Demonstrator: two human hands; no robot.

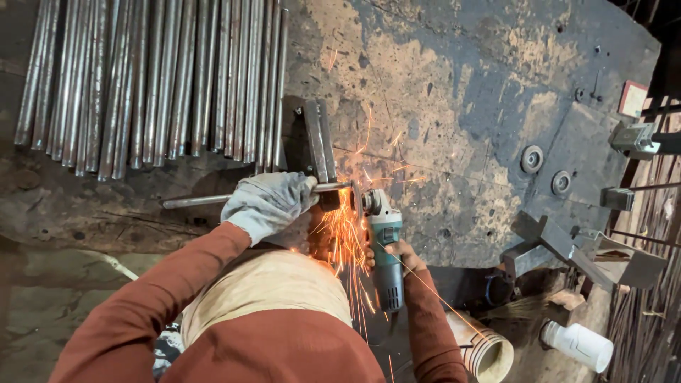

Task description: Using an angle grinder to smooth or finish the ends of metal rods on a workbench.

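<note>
gloved left hand (266, 203) clamped on a steel rod (206, 201) — bare right hand (397, 253) gripping a sparking teal angle grinder (384, 248)

Gloved left hand (266, 204) pins a steel rod (206, 201) at the workbench (454, 106) front edge; right hand (399, 253) grips the sparking angle grinder (384, 245).

A grey-white glove (268, 203), rust-red sleeves (163, 284), a teal-and-grey grinder (385, 248) throwing orange sparks (347, 237); silvery-grey rods (156, 78) fill the upper left.

Stacked steel rods (152, 78) lie beside white bottle (578, 344).
</note>
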